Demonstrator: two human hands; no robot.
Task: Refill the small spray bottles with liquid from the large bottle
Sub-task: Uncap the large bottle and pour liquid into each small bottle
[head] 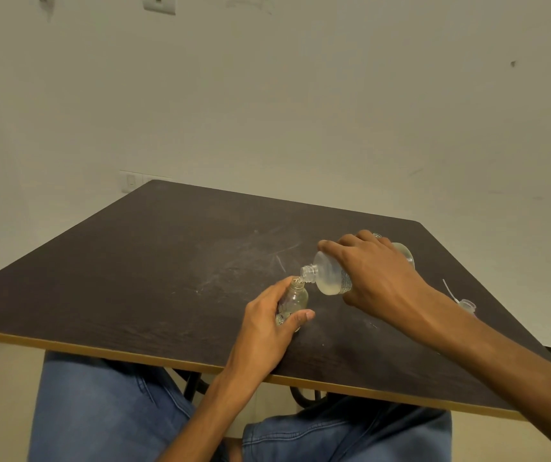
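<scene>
My left hand [269, 323] grips a small clear bottle [295, 300] standing uncapped on the dark table [154, 261]. My right hand [379, 275] holds the large clear bottle [329, 275] tipped on its side, its open neck right over the small bottle's mouth. A thin stream of liquid runs between the two mouths. A little pale liquid pools in the low side of the large bottle. Another clear bottle [404, 251] shows partly behind my right hand.
A spray cap with its thin dip tube [464, 303] lies on the table to the right of my right forearm. The table's front edge runs just above my knees in blue jeans. A bare wall stands close behind the table.
</scene>
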